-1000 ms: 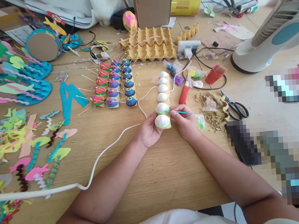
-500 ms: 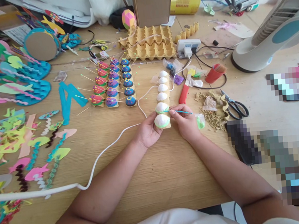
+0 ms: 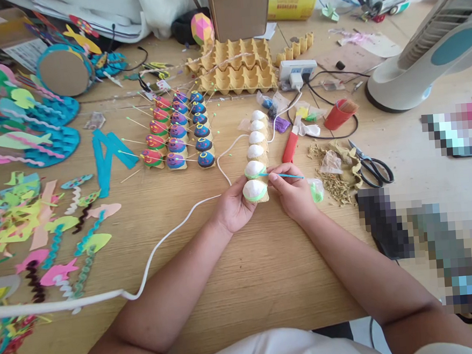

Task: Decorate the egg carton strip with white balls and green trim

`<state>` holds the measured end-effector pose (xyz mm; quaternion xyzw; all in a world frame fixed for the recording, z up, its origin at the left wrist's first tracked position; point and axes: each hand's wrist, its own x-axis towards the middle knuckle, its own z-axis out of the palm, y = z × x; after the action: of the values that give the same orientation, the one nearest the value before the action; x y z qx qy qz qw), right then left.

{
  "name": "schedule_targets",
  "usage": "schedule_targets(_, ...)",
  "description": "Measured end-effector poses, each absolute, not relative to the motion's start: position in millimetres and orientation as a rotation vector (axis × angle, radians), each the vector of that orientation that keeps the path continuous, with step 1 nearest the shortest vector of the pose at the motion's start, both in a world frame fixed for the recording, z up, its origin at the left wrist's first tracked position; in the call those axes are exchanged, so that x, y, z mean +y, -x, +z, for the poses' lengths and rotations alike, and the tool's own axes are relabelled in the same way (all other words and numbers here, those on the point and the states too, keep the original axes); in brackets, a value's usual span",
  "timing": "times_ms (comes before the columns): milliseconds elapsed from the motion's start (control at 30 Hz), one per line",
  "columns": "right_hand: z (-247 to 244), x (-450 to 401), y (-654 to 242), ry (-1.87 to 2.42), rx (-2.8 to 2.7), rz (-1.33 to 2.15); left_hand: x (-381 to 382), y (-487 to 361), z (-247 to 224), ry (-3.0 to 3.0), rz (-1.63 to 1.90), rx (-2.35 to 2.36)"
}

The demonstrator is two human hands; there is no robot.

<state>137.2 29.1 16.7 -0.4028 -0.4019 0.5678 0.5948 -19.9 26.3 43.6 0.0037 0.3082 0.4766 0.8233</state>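
Note:
A strip of egg carton carries a row of white domes. The two nearest domes have light green bands around their lower edges. My left hand grips the near end of the strip from the left. On the right, my right hand pinches a thin blue stick, whose tip touches the second-nearest dome at its green band. A small bag of light green material lies just right of my right hand.
Painted egg-carton rows stand to the left, with thin sticks poking out. A white cable crosses the table. Scissors, a red cutter, a red cup and a fan are on the right. Paper fish lie left.
The blue stick's tip has shifted slightly left along the second-nearest dome. My left hand keeps its hold, and the strip is almost unmoved.

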Motion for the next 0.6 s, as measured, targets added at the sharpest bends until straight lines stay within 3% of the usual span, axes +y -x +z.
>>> schedule_targets(600, 17.2, 29.2, -136.9, 0.963, -0.924, 1.326, 26.2, 20.4, 42.4, -0.001, 1.016, 0.654)
